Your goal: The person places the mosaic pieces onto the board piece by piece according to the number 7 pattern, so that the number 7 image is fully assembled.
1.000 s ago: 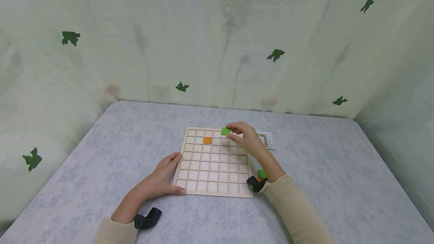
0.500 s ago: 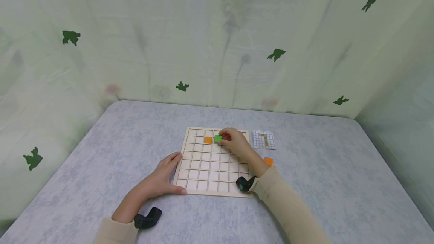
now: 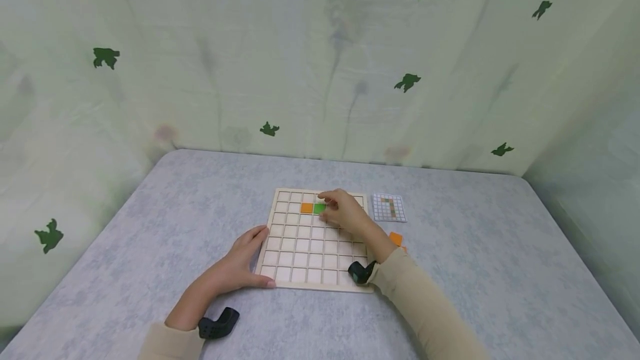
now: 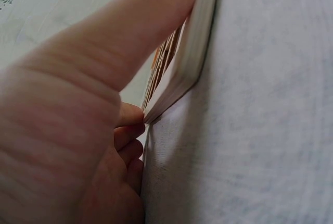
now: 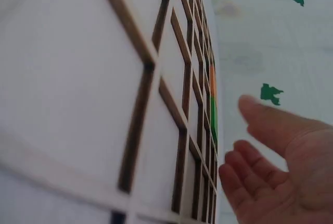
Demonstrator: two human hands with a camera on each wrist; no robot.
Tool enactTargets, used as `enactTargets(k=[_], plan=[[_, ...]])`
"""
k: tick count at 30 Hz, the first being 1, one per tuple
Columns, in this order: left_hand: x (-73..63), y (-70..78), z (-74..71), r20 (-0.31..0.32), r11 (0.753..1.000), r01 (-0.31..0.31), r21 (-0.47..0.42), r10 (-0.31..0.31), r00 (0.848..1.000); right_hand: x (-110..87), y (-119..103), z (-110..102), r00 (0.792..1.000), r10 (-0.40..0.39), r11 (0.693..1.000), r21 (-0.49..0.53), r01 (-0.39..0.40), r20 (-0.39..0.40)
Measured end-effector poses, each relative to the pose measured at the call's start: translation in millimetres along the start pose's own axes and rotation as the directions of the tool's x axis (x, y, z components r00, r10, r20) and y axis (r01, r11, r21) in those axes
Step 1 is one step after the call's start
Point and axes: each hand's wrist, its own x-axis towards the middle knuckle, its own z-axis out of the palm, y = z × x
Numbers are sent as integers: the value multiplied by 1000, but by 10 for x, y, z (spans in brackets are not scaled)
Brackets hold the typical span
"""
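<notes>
A wooden grid board [image 3: 320, 286] with square cells lies on the table. An orange square tile [image 3: 306, 208] sits in a cell of its second row from the back, and a green square tile [image 3: 318, 209] lies directly to its right. My right hand [image 3: 347, 213] hovers at the green tile, thumb and fingers apart and holding nothing; the right wrist view also shows this gap beside the green tile [image 5: 214, 117]. At the board's near left corner, my left hand [image 3: 240, 263] rests with its thumb [image 4: 140, 21] along the front edge and its fingers against the left side.
A small pattern card [image 3: 389, 208] printed with a coloured grid lies right of the board. Loose orange tiles [image 3: 395, 238] lie below it, partly hidden by my right forearm. A printed cloth backdrop [image 3: 320, 60] stands behind the grey table [image 3: 200, 199].
My right hand has carried the green tile leftward from the board's back edge, set it beside the orange tile and let go. The left hand has stayed put.
</notes>
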Motion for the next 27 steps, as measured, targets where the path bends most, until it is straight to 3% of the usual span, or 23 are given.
enactTargets(k=[6, 14, 21, 27], plan=[[-2, 1, 9, 1, 1000, -3, 7, 3, 1000, -142, -80, -253, 991, -88, 992, 80, 96, -96], [-3, 5, 5, 0, 1000, 6, 4, -6, 1000, -553, -21, -634, 971, -131, 985, 81, 150, -202], [-9, 2, -1, 0, 1000, 6, 6, -6, 1000, -921, 244, -735, 972, -83, 995, 30, 92, -220], [-1, 7, -3, 3, 1000, 10, 12, -10, 1000, -1105, 480, -712, 978, 6, 1000, 6, -5, -210]])
